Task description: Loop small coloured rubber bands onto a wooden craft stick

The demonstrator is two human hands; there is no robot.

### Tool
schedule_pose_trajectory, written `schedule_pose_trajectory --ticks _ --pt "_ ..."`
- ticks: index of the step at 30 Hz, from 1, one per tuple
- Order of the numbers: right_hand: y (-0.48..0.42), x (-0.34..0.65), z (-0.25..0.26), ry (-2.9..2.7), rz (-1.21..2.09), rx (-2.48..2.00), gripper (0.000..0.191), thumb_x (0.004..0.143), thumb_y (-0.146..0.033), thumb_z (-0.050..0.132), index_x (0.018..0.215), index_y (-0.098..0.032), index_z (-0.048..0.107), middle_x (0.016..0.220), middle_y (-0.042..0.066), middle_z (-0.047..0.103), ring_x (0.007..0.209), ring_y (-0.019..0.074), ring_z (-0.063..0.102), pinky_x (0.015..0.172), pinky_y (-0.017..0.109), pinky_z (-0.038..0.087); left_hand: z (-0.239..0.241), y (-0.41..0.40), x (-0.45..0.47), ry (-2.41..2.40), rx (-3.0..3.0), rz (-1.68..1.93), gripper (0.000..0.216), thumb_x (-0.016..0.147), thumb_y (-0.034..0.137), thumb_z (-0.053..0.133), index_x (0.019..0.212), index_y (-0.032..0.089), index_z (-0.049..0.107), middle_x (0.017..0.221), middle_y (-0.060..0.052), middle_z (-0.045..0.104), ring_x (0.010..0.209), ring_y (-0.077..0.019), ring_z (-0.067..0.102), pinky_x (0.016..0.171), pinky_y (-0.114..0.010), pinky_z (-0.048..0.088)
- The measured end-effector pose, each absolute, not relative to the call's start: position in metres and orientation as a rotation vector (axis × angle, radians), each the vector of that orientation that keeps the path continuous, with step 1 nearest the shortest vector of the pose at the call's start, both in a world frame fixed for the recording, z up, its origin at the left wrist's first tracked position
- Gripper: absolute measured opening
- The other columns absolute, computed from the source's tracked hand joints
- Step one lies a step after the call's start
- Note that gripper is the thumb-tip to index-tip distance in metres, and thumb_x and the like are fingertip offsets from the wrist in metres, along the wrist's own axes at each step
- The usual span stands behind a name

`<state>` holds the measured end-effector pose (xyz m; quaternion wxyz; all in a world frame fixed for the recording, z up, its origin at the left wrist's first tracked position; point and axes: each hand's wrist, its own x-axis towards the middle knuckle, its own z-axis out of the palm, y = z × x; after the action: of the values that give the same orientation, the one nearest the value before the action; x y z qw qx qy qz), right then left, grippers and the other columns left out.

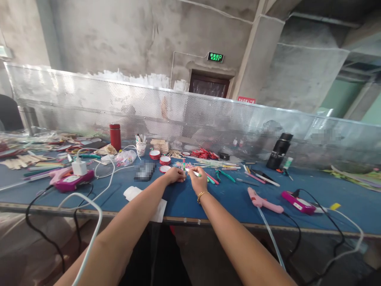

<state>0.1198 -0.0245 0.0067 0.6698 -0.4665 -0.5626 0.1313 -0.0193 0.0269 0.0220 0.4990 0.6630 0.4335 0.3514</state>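
Note:
Both my arms reach out over a blue worktable (226,198). My left hand (174,175) is closed in a pinch on a small upright stick (184,165) with coloured bands. My right hand (197,179), with a gold bracelet at the wrist, grips a white marker pen (195,173) with a green end, its tip close to the stick. The two hands almost touch. Small colourful bits lie on the table just behind them.
A pink glue gun (263,201) lies right of my hands, a pink power strip (298,202) beyond it. Left are a second power strip (71,180), white cables and a paper sheet (145,200). A red flask (115,136), tape rolls, pens and a black bottle (279,151) stand before a perforated metal screen.

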Motion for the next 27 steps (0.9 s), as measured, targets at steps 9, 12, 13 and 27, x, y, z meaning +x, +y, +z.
schedule_pose_trajectory --ticks 9,12,13,27 --pt "-0.0227 0.1224 0.0056 -1.254 0.279 -1.103 0.012 0.070 -0.032 0.059 0.065 -0.023 0.053 0.069 0.000 0.063 0.069 0.0194 0.058 0.070 0.030 0.046 0.0152 0.0347 -0.0187 1.035 1.599 0.851 0.025 0.052 0.021 0.085 0.054 0.011 0.062 0.052 0.000 0.061 0.051 -0.0086 0.058 0.055 -0.020 0.049" --pt "-0.0253 0.1208 0.0068 -1.268 0.290 -1.085 0.013 0.070 -0.033 0.059 0.065 -0.023 0.053 0.068 -0.001 0.062 0.069 0.0191 0.057 0.069 0.029 0.045 0.0156 0.0338 -0.0180 1.037 1.601 0.851 0.025 0.052 0.021 0.085 0.053 0.011 0.062 0.051 0.000 0.061 0.049 -0.0080 0.057 0.054 -0.020 0.049" --pt "-0.0254 0.1203 0.0068 -1.272 0.294 -1.083 0.014 0.070 -0.034 0.059 0.065 -0.022 0.053 0.067 -0.001 0.063 0.069 0.0191 0.057 0.068 0.029 0.045 0.0159 0.0333 -0.0178 1.036 1.602 0.850 0.025 0.052 0.021 0.084 0.052 0.011 0.061 0.051 0.000 0.061 0.049 -0.0079 0.057 0.054 -0.020 0.049" --pt "-0.0204 0.1212 0.0035 -1.285 0.242 -1.093 0.015 0.073 -0.035 0.059 0.066 -0.022 0.054 0.068 0.000 0.064 0.071 0.0196 0.058 0.070 0.029 0.044 0.0130 0.0377 -0.0176 1.037 1.590 0.847 0.016 0.059 0.013 0.078 0.053 0.011 0.063 0.051 0.000 0.061 0.051 -0.0090 0.059 0.058 -0.021 0.051"
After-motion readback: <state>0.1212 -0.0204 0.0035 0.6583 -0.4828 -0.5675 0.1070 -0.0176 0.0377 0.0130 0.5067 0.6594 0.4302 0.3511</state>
